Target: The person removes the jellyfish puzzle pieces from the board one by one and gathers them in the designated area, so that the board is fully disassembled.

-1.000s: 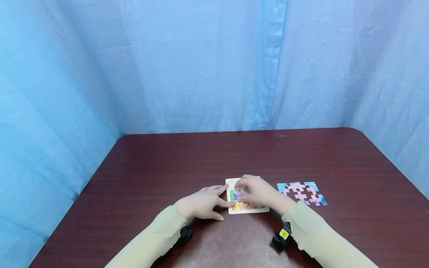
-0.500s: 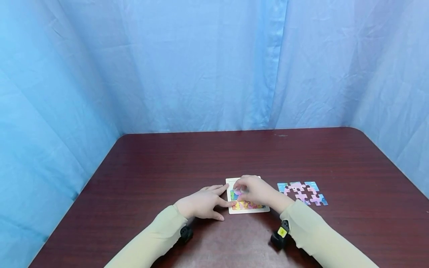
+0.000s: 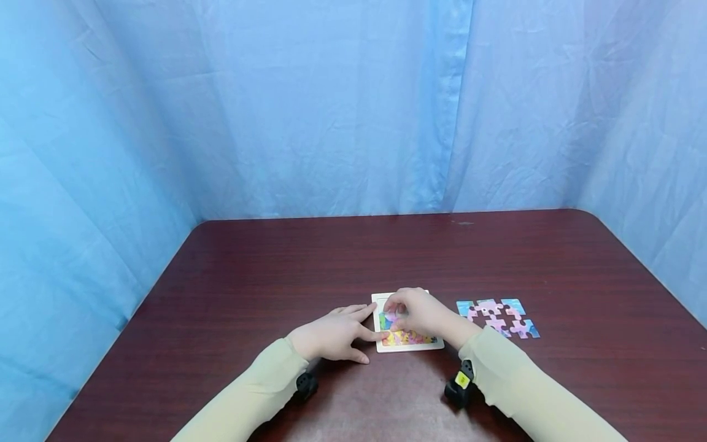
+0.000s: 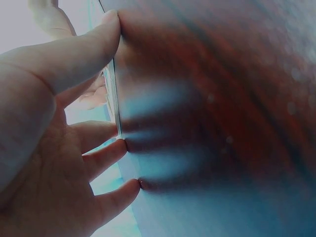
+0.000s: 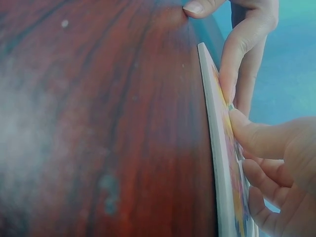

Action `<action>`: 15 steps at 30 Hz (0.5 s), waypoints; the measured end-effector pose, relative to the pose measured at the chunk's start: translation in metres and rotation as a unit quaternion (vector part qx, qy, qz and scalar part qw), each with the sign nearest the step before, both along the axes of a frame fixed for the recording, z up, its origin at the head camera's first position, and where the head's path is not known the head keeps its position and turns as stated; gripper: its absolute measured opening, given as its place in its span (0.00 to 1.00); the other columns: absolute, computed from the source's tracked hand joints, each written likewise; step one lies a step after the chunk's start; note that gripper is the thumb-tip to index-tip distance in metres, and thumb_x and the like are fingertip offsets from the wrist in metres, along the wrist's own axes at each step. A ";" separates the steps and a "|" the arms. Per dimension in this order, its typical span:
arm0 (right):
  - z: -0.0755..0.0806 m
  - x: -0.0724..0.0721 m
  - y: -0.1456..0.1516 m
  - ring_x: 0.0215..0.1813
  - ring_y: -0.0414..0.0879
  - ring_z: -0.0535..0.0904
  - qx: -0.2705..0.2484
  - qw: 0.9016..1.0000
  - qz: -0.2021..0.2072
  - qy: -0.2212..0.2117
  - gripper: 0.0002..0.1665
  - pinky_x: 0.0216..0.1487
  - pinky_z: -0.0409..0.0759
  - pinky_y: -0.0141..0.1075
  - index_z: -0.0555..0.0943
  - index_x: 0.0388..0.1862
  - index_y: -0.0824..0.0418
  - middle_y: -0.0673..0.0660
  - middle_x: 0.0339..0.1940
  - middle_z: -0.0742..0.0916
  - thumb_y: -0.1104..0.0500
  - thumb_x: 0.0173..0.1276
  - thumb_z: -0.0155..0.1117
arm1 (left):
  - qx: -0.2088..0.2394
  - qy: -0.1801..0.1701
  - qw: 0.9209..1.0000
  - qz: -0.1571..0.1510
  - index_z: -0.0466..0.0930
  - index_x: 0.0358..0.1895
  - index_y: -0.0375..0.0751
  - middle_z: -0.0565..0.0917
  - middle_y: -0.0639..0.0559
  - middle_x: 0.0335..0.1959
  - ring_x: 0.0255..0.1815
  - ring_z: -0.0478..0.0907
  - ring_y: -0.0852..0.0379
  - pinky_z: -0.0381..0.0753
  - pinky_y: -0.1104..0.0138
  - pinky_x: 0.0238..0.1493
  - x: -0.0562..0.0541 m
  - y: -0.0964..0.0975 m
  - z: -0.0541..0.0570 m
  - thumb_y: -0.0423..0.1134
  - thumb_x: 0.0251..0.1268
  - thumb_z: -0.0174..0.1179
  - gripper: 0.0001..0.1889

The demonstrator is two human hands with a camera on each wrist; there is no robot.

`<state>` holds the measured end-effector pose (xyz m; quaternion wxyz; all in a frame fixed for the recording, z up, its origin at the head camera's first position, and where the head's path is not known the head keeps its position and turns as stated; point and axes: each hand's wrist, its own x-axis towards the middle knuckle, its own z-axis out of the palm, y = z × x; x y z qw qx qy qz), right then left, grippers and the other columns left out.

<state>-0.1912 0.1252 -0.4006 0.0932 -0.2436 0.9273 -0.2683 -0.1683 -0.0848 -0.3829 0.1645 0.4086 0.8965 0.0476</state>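
A white-rimmed jigsaw tray [image 3: 411,348] lies on the table, with a yellow and pink strip of picture fitted along its near side. My left hand [image 3: 334,334] has its fingers spread, index and middle fingertips on the tray's left side. Over the tray, my right hand [image 3: 424,316] bends thumb and fingers around a pink and purple puzzle piece [image 3: 391,318], pinching it low against the board. In the right wrist view the right thumb [image 5: 261,138] presses down beside a left fingertip. The right hand hides the tray's upper right part.
Several loose puzzle pieces [image 3: 496,324], pink and blue, lie right of the tray, close to the right forearm. The dark red wooden table [image 3: 265,264] is bordered by blue curtains [image 3: 331,123] at the back and both sides.
The right wrist has shifted slightly left, its fingers staying at the same spot on the tray. The left hand and the loose pieces have not moved.
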 end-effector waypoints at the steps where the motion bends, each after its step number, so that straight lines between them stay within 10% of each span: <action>1: 0.000 0.000 0.000 0.36 0.41 0.74 0.000 1.000 -0.001 0.000 0.13 0.41 0.76 0.36 0.83 0.39 0.57 0.48 0.33 0.83 0.64 0.53 0.73 | 0.000 0.000 1.000 0.000 0.72 0.64 0.65 0.57 0.42 0.74 0.73 0.57 0.48 0.61 0.52 0.68 0.000 0.000 0.000 0.51 0.57 0.65 0.28; 15: 0.000 0.003 0.000 0.33 0.39 0.73 0.000 1.000 0.005 0.024 0.15 0.37 0.74 0.32 0.85 0.41 0.57 0.47 0.31 0.79 0.66 0.53 0.73 | -0.003 0.003 1.000 -0.003 0.72 0.64 0.65 0.56 0.42 0.74 0.73 0.57 0.47 0.61 0.52 0.68 -0.001 0.000 0.000 0.51 0.57 0.65 0.29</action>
